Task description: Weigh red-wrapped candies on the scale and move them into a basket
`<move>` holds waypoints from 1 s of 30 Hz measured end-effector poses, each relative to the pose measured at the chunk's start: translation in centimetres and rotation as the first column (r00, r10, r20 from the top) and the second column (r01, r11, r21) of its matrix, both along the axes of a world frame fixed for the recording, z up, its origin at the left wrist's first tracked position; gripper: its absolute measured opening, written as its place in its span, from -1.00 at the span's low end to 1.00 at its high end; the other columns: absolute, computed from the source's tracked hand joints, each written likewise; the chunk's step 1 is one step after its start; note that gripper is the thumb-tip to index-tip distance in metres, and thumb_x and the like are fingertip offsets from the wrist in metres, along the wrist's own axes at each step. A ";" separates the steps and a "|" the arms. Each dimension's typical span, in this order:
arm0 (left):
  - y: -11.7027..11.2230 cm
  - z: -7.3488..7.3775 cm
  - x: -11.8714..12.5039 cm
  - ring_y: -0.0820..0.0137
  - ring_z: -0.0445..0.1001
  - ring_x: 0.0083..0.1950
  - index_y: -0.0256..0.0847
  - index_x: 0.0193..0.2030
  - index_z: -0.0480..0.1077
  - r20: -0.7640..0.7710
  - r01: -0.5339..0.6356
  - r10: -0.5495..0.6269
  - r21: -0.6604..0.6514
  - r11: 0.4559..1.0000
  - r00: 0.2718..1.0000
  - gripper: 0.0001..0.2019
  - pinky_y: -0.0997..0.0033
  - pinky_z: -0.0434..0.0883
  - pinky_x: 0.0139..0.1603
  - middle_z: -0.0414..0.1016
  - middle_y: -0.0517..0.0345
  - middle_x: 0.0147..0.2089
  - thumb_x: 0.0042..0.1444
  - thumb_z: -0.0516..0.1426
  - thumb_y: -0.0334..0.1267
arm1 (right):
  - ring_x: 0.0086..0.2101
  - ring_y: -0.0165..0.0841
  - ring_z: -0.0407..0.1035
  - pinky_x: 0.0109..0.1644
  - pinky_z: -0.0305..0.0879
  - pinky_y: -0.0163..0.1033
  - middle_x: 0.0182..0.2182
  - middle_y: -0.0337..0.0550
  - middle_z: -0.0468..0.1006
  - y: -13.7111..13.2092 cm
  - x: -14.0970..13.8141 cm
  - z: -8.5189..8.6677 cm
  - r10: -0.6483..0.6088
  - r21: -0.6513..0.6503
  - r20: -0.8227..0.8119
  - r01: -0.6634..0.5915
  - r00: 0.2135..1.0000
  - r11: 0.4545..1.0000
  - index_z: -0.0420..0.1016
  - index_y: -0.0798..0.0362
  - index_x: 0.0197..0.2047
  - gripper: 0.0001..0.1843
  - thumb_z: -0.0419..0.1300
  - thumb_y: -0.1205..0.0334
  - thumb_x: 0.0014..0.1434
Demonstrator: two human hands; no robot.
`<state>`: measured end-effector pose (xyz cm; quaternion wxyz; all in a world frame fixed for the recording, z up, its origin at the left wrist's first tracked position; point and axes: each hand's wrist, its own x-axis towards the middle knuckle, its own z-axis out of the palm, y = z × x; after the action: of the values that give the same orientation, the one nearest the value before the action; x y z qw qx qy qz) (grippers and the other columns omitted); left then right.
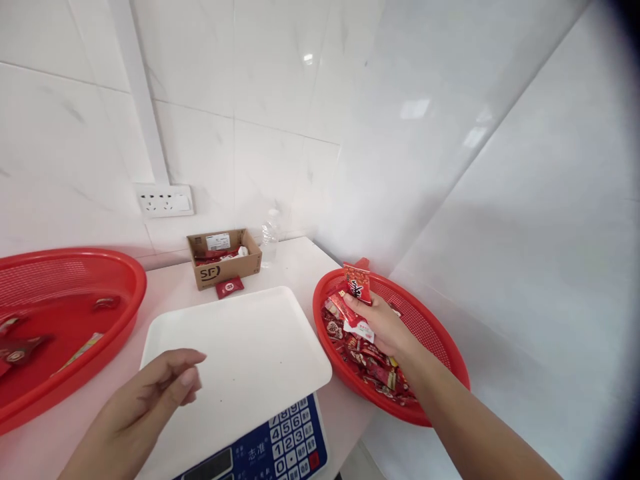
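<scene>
My right hand (385,323) is closed around several small wrapped snack packets (357,283), mostly red with dark lettering, and one shows a white end. It is over the right red plastic basket (453,350), which holds many more small wrapped packets (367,363). My left hand (160,390) hovers over the white pan (240,333) of a digital scale, its fingers loosely curled, a gap between thumb and forefinger, and nothing in it. Below the pan, the scale's blue keypad panel (280,450) shows; the display is partly cut off.
Another red basket (135,293) with a few packets stands at the left. Behind the scale are an SF cardboard box (230,272) with packets inside, a lone red packet (230,287) and a clear plastic bottle (270,240). A wall socket (165,201) is above; tiled walls bound the table.
</scene>
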<state>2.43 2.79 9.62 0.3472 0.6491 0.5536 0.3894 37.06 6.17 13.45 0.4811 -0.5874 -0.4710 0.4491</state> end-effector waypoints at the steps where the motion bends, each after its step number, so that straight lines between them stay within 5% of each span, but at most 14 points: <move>1: -0.1 0.6 0.5 0.32 0.46 -0.31 -0.07 -0.13 0.35 0.010 0.063 -0.063 -0.045 0.997 0.998 -0.70 0.39 0.45 -0.27 0.44 0.21 -0.39 0.12 0.04 0.04 | -0.27 -0.13 0.50 -0.19 0.42 -0.06 -0.27 -0.06 0.60 -0.3 -1.4 0.3 0.024 0.011 -0.049 -0.023 0.998 1.000 0.43 0.04 -0.16 -0.55 0.27 -0.11 0.00; 4: -0.3 2.3 2.2 0.33 0.43 -0.24 -0.07 -0.01 0.28 0.058 0.215 -0.209 -0.124 0.969 0.976 -0.65 0.35 0.41 -0.19 0.44 0.16 -0.27 0.19 -0.05 0.04 | -0.32 -0.20 0.50 -0.19 0.41 -0.10 -0.32 -0.14 0.60 -1.2 -5.9 0.1 0.144 0.061 -0.280 -0.132 0.949 0.989 0.45 0.02 -0.17 -0.56 0.36 -0.02 -0.06; 7: -0.3 3.4 3.7 0.35 0.38 -0.26 -0.10 0.03 0.23 0.110 0.283 -0.270 -0.121 0.951 0.957 -0.65 0.36 0.36 -0.25 0.41 0.14 -0.23 0.21 -0.06 0.01 | -0.43 -0.29 0.45 -0.32 0.38 -0.21 -0.43 -0.20 0.57 -1.8 -9.9 -1.2 0.273 0.067 -0.329 -0.267 0.904 0.961 0.48 0.05 -0.23 -0.61 0.38 -0.01 -0.07; 12: -0.2 3.6 4.2 0.43 0.30 -0.34 -0.20 -0.31 0.29 0.268 0.313 -0.271 -0.128 0.941 0.925 -0.70 0.43 0.30 -0.31 0.33 0.21 -0.39 0.21 -0.03 0.00 | -0.43 -0.36 0.40 -0.36 0.30 -0.29 -0.45 -0.20 0.52 -2.2 -14.1 -2.4 0.477 0.115 -0.407 -0.475 0.779 0.873 0.47 0.08 -0.28 -0.67 0.31 -0.02 0.04; 20: 0.1 3.2 2.5 0.45 0.33 -0.37 -0.22 -0.34 0.33 0.450 0.213 -0.120 -0.162 0.964 0.885 -0.73 0.49 0.33 -0.42 0.35 0.19 -0.38 0.18 0.04 -0.05 | -0.47 -0.38 0.41 -0.34 0.33 -0.28 -0.48 -0.25 0.54 -2.5 -14.3 -2.0 0.292 -0.038 -0.563 -0.377 0.773 0.926 0.51 0.02 -0.25 -0.62 0.41 0.02 -0.10; 25: 0.0 2.8 3.2 0.47 0.35 -0.40 -0.21 -0.21 0.32 0.543 0.269 -0.117 -0.210 0.940 0.831 -0.75 0.49 0.35 -0.45 0.39 0.20 -0.38 0.14 0.10 -0.05 | -0.40 -0.31 0.45 -0.31 0.35 -0.25 -0.46 -0.21 0.56 -2.8 -14.0 -2.3 0.326 -0.018 -0.517 -0.391 0.791 0.920 0.53 0.05 -0.30 -0.69 0.39 0.05 -0.07; 30: 0.2 2.6 3.6 0.45 0.33 -0.37 -0.20 -0.22 0.34 0.486 0.270 -0.149 -0.190 0.944 0.861 -0.75 0.51 0.30 -0.44 0.42 0.20 -0.36 0.10 0.14 -0.06 | -0.22 -0.24 0.45 -0.11 0.34 -0.16 -0.26 -0.13 0.58 -3.2 -13.9 -2.7 0.441 0.058 -0.466 -0.471 0.767 0.880 0.53 0.03 -0.19 -0.71 0.31 0.07 0.04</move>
<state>5.98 2.99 12.18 0.5893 0.5442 0.4246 0.4198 23.15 2.92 10.79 0.4374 -0.3446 -0.4555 0.6946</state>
